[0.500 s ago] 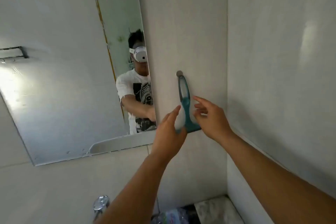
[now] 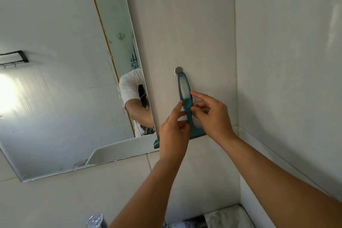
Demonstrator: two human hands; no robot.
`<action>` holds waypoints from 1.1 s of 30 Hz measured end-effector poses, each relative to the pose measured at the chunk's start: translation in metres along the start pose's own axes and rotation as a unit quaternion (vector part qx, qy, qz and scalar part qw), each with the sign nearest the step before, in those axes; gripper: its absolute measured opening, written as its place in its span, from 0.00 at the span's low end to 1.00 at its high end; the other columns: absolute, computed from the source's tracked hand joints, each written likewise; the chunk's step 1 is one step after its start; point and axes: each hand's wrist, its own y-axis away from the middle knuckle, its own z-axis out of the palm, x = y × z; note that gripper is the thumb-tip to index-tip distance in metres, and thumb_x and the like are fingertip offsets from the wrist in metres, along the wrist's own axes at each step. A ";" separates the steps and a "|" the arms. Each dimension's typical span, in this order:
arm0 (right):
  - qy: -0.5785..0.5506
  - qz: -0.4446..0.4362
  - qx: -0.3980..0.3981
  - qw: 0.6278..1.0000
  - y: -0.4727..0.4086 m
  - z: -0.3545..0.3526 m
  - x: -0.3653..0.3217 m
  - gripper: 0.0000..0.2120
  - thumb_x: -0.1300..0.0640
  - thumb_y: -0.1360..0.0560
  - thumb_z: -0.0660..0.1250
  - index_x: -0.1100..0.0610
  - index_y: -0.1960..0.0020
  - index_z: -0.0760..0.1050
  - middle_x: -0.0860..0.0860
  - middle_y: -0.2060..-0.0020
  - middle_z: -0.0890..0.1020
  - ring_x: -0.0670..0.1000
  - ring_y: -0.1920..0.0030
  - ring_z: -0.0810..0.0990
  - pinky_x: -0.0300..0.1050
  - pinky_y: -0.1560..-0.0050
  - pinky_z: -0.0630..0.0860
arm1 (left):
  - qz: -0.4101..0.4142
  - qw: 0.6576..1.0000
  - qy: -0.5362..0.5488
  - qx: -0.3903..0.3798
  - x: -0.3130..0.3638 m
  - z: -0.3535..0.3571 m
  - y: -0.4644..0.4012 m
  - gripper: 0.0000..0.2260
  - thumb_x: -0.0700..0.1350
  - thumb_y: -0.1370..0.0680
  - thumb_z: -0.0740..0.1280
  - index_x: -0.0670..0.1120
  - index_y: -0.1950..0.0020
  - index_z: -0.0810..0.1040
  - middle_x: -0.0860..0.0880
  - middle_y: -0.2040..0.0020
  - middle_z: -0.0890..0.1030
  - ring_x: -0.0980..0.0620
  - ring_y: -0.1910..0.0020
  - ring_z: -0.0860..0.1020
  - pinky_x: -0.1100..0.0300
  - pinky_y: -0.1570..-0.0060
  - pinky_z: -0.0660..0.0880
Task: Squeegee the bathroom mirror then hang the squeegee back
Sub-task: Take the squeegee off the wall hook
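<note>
Squeegee (image 2: 186, 102) is hanging on the wall, handle loop over the round hook (image 2: 179, 70), just right of the mirror (image 2: 61, 79); blade end sits low, mostly hidden behind the hands. Left hand (image 2: 174, 135) is on the left side of the handle neck, fingertip touching it, fingers loosely curled, not clearly clamped. Right hand (image 2: 212, 114) is on the other side with thumb and fingers lightly pinching the neck, index finger lifted off. So both are at the handle, loose contact, no firm grasp that I can see. Can't tell from this alone whether it's coming off the hook or just going on; mirror shows drops along the bottom edge, so I'd guess coming off. Either way: grip the solid neck below the loop, move the loop straight up clear of the hook before pulling outward, don't lever sideways, since the hook looks stuck on and could peel. Keep the blade from dragging on the tile wall (image 2: 185, 24).
</note>
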 end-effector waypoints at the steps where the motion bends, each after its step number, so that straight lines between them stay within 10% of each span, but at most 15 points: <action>1: -0.003 0.000 0.002 1.000 0.000 0.000 0.000 0.20 0.60 0.25 0.70 0.50 0.33 0.76 0.47 0.52 0.85 0.46 0.53 0.83 0.41 0.45 0.80 | 0.000 1.000 0.008 0.003 0.000 0.000 0.000 0.28 0.37 0.22 0.68 0.58 0.26 0.66 0.54 0.43 0.81 0.62 0.56 0.81 0.61 0.50 0.81; 12: -0.025 0.002 -0.003 1.000 0.019 -0.015 -0.027 0.20 0.57 0.26 0.71 0.48 0.35 0.76 0.47 0.51 0.84 0.50 0.53 0.84 0.47 0.47 0.82 | 0.012 0.998 0.062 -0.017 0.018 -0.019 0.014 0.30 0.36 0.23 0.69 0.59 0.26 0.66 0.55 0.45 0.79 0.60 0.53 0.80 0.76 0.61 0.74; 25: 0.008 -0.080 -0.057 0.995 0.072 -0.015 -0.090 0.20 0.56 0.28 0.73 0.49 0.37 0.73 0.46 0.57 0.83 0.45 0.61 0.83 0.31 0.58 0.79 | 0.044 0.992 0.038 -0.108 0.030 -0.128 0.058 0.30 0.35 0.24 0.70 0.58 0.28 0.70 0.54 0.48 0.78 0.57 0.53 0.79 0.59 0.50 0.81; 33: 0.341 -0.372 -0.072 0.860 0.087 0.004 -0.131 0.27 0.47 0.32 0.76 0.54 0.35 0.77 0.55 0.38 0.79 0.58 0.38 0.76 0.57 0.39 0.73 | 0.024 0.980 -0.003 -0.198 0.019 -0.221 0.077 0.26 0.35 0.26 0.70 0.58 0.33 0.77 0.57 0.50 0.80 0.57 0.53 0.77 0.61 0.52 0.80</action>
